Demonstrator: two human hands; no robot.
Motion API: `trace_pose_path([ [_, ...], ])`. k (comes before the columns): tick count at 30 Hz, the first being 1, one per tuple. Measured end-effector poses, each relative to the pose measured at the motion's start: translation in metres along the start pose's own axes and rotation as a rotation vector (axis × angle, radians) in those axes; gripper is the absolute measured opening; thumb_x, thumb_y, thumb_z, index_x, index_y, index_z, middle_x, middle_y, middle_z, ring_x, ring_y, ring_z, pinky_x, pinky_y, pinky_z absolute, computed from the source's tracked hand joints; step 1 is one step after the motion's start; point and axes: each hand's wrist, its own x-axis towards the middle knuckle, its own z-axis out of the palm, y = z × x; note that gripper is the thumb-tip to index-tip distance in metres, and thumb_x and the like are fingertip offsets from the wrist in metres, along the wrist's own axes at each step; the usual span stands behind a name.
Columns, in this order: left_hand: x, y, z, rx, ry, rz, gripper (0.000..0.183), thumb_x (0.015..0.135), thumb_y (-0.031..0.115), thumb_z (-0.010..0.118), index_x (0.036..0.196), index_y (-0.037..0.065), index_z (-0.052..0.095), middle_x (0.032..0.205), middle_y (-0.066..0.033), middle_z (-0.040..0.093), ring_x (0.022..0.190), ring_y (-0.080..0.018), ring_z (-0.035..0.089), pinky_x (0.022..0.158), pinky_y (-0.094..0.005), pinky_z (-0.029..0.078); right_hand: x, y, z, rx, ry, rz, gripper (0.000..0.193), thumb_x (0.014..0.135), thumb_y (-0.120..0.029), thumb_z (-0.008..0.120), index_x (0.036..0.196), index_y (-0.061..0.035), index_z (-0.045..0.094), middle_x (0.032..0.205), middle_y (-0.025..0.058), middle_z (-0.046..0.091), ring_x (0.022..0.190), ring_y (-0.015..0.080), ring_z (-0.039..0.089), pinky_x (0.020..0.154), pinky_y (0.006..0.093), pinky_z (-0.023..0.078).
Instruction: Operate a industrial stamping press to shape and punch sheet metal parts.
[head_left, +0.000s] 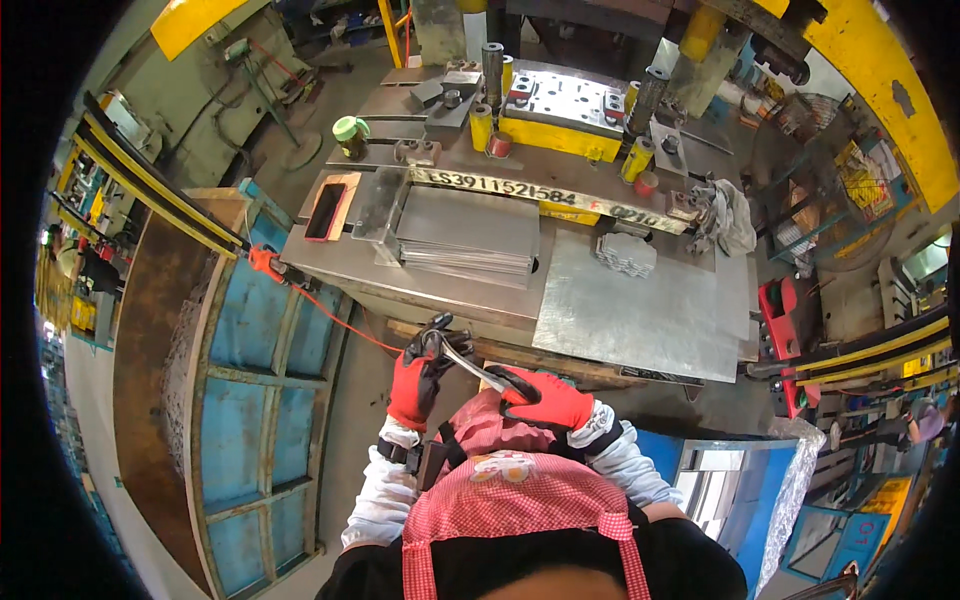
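in the head view: looking down on a worn grey steel worktable (335, 258) amid a crowded workshop. bearing, left of centre, a stack of flat grey rectangular metal sheets (465, 230) and, further left, a dark flat phone-shaped device with a red edge (323, 212) on beige cardboard. bearing, to the right, a broad silvery metal sheet (630, 310), topped by a small pile of grey wavy-edged metal pieces (626, 254). backed by a long pale bar (595, 208) and, beyond it, a yellow-and-silver die block (560, 140) among upright posts.

bounded on the near side by a front edge, apparently overhung by the broad sheet. separated on the left by a strip of floor from a blue steel-framed bin (245, 320), with a slack red cord (345, 322) in between.

gripping one end of a narrow, thin grey metal piece (472, 366) with the left hand (420, 375), red-and-black gloved, fingers closed; gripping the other end with the right hand (545, 397), gloved alike. held aloft, slanting down to the right, between the front edge and a red-and-white checked apron (520, 510).

marked along the pale bar with large dark characters; marked on a blue panel (850, 548), lower right, with a few reddish ones.
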Motion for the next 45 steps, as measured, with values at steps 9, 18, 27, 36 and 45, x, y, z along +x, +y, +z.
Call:
trace_pose_path([
  [9, -0.003, 0.006, -0.002, -0.078, 0.015, -0.072, 0.042, 0.093, 0.027, 0.045, 0.119, -0.006, 0.047, 0.104, -0.0171, 0.059, 0.092, -0.0246, 0.061, 0.085, -0.0350, 0.048, 0.001, -0.006, -0.001, 0.019, -0.030, 0.002, 0.066, 0.076, -0.029, 0.062, 0.132, -0.0061, 0.036, 0.090, 0.0100, 0.057, 0.082, 0.0212, 0.055, 0.076, 0.0329, 0.044],
  [18, 0.001, 0.003, -0.004, 0.049, -0.003, -0.068, 0.044, 0.094, 0.031, 0.041, 0.118, -0.006, 0.047, 0.101, -0.0166, 0.061, 0.092, -0.0237, 0.062, 0.083, -0.0331, 0.049, 0.003, 0.004, -0.002, -0.034, 0.009, -0.032, 0.068, 0.074, -0.028, 0.063, 0.132, -0.0066, 0.036, 0.099, 0.0126, 0.058, 0.089, 0.0240, 0.056, 0.082, 0.0342, 0.043],
  [27, 0.003, -0.003, -0.008, 0.058, 0.053, -0.057, 0.032, 0.094, 0.021, 0.044, 0.109, -0.004, 0.056, 0.097, -0.0124, 0.063, 0.088, -0.0184, 0.062, 0.080, -0.0304, 0.050, 0.006, 0.009, -0.002, 0.006, 0.013, -0.053, 0.066, 0.075, -0.028, 0.064, 0.131, -0.0052, 0.038, 0.096, 0.0119, 0.058, 0.087, 0.0234, 0.055, 0.080, 0.0342, 0.044],
  [36, 0.004, -0.002, -0.016, 0.525, -0.056, 0.150, 0.033, 0.095, 0.025, 0.042, 0.104, -0.003, 0.058, 0.097, -0.0098, 0.063, 0.090, -0.0188, 0.061, 0.081, -0.0315, 0.048, 0.009, 0.009, -0.002, 0.053, 0.013, -0.058, 0.065, 0.076, -0.026, 0.063, 0.132, -0.0062, 0.037, 0.090, 0.0079, 0.057, 0.082, 0.0184, 0.053, 0.077, 0.0320, 0.044],
  [45, 0.005, -0.009, -0.008, -0.015, 0.021, 0.044, 0.045, 0.094, 0.034, 0.041, 0.114, -0.004, 0.051, 0.107, -0.0139, 0.059, 0.098, -0.0219, 0.059, 0.088, -0.0331, 0.046, 0.009, 0.004, -0.003, 0.000, -0.027, -0.032, 0.067, 0.077, -0.020, 0.062, 0.135, -0.0053, 0.032, 0.081, 0.0044, 0.055, 0.071, 0.0126, 0.051, 0.068, 0.0282, 0.043],
])
